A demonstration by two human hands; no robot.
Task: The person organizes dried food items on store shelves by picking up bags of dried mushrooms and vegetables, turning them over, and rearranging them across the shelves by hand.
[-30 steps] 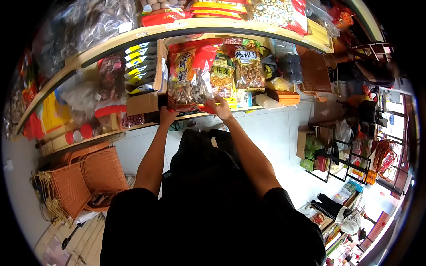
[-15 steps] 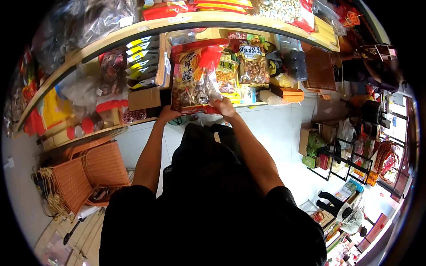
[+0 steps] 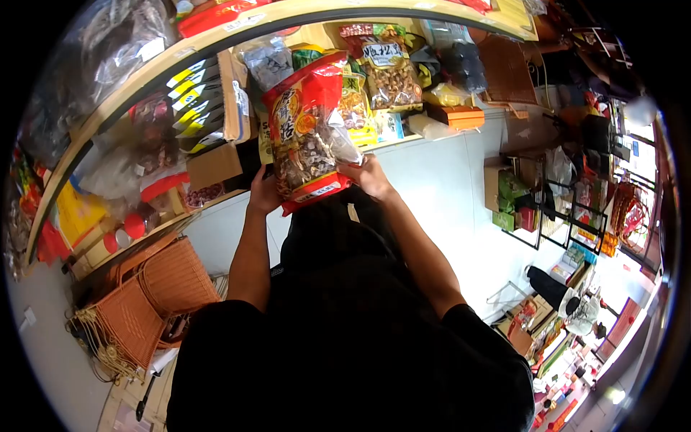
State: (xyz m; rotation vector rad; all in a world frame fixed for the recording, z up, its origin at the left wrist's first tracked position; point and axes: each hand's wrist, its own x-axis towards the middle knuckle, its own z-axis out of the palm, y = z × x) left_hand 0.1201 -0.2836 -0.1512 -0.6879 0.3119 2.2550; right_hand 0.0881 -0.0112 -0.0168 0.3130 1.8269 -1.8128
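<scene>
A red and clear bag of dried mushrooms (image 3: 306,133) is held between both hands, tilted, in front of the lower shelf. My left hand (image 3: 265,191) grips its lower left edge. My right hand (image 3: 368,178) closes on its lower right side, thumb on the front. Behind the bag, a yellow bag (image 3: 354,108) is partly hidden. Right of that stands another bag of dried mushrooms (image 3: 392,72) with a white label. An open cardboard box (image 3: 234,97) stands on the left, beside a row of black and yellow packets (image 3: 196,108).
The upper shelf edge (image 3: 237,36) curves above the hands. An orange box (image 3: 461,117) lies at the lower shelf's right. Wicker baskets (image 3: 173,277) stand at lower left. A black rack (image 3: 568,209) is on the right, and another person (image 3: 576,306) is farther off at lower right.
The red bag has come off the shelf toward my body and tilted, with both hands still on it. More of the packets behind it shows. The whole view has shifted and turned slightly.
</scene>
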